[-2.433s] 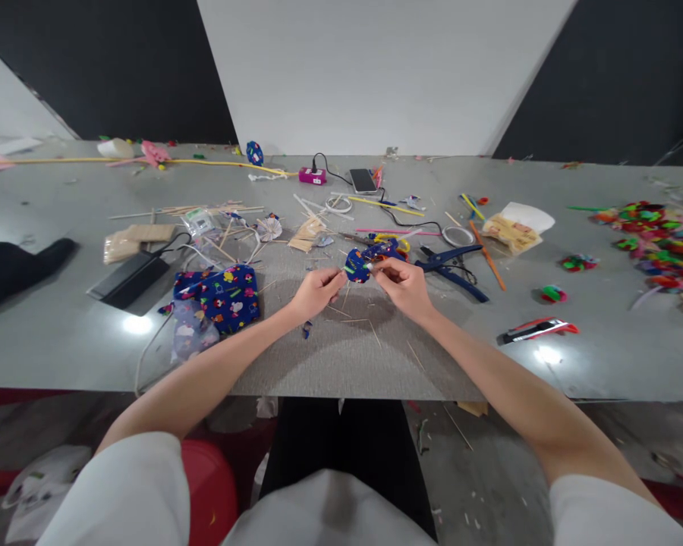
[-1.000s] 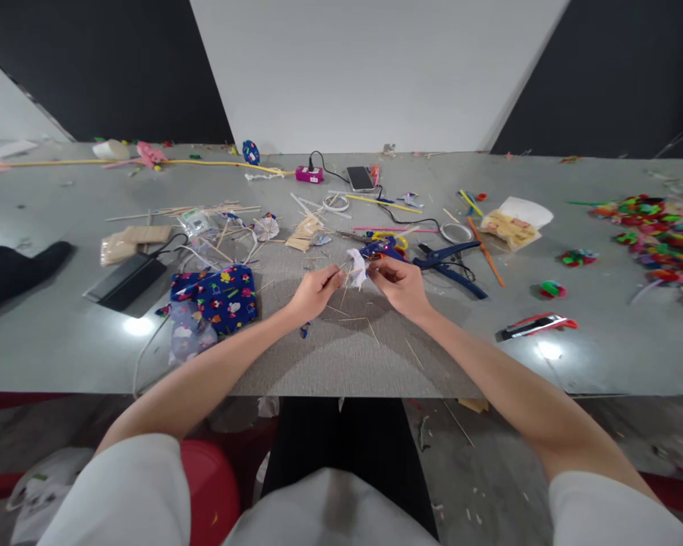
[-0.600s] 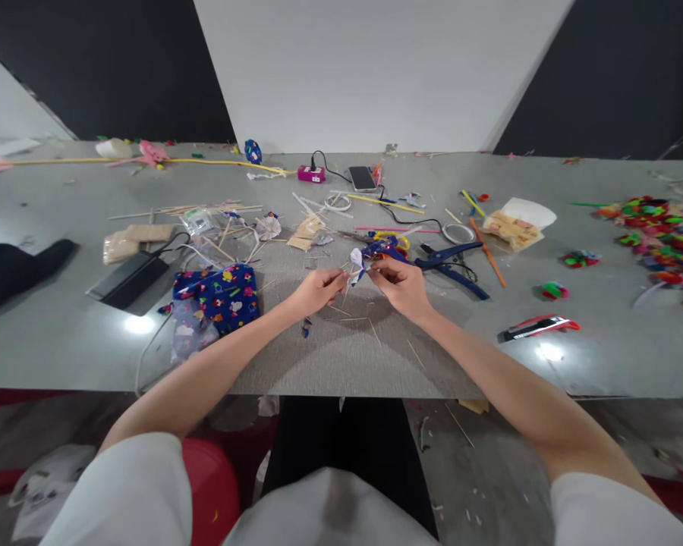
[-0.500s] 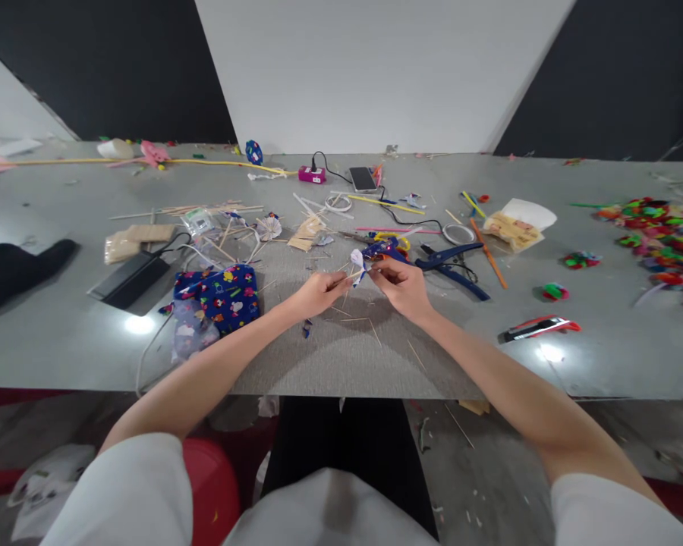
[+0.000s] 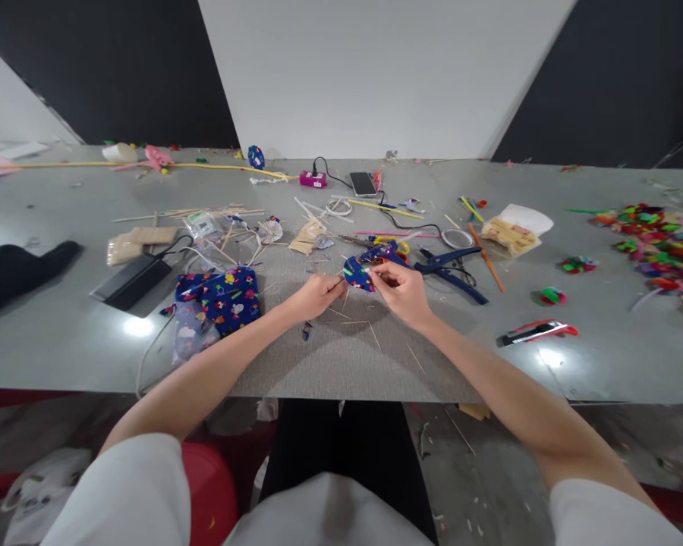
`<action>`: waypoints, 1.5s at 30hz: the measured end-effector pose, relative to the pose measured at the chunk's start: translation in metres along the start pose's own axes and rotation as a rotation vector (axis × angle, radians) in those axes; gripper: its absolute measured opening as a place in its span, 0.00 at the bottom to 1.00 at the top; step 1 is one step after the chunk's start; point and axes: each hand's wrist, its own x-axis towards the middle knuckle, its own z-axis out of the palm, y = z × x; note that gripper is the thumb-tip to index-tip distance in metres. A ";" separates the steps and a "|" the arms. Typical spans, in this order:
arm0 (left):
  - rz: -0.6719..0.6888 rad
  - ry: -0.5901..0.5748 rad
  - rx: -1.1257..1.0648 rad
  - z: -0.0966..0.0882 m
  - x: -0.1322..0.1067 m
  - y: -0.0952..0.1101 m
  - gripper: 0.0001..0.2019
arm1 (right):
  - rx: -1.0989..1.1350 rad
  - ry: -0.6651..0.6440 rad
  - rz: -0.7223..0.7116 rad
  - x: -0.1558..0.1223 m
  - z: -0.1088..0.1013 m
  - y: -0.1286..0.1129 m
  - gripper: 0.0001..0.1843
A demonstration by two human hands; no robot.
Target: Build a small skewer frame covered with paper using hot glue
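Observation:
A small blue patterned paper piece on thin wooden sticks [image 5: 357, 273] is held between both hands just above the grey table [image 5: 341, 356]. My left hand [image 5: 314, 294] pinches the stick end from the left. My right hand [image 5: 403, 288] pinches the paper's right edge with fingertips together. Loose thin sticks [image 5: 353, 318] lie on the table under the hands.
A stack of blue patterned paper [image 5: 219, 296] lies left of the hands, dark blue pliers [image 5: 449, 265] and a red-black cutter [image 5: 538, 331] to the right. A phone [image 5: 363, 183], a pink plug box [image 5: 313, 179], a black device [image 5: 130, 279] and colourful pieces [image 5: 657, 235] sit farther out.
The paper piece turned from its white side back to its blue patterned face. Both hands stayed in place, fingers shifting on it.

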 end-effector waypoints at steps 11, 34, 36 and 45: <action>0.006 -0.036 0.088 -0.001 0.002 -0.004 0.20 | -0.127 -0.002 0.027 0.002 0.000 0.002 0.27; 0.006 -0.039 -0.042 0.005 -0.003 0.004 0.22 | -0.065 -0.056 -0.298 0.015 -0.021 0.009 0.12; 0.006 -0.046 -0.060 0.005 -0.003 0.004 0.22 | -0.107 -0.059 -0.391 0.017 -0.022 0.007 0.09; -0.044 -0.138 -0.214 0.005 -0.001 0.000 0.23 | -0.321 -0.133 -0.662 0.014 -0.030 0.011 0.11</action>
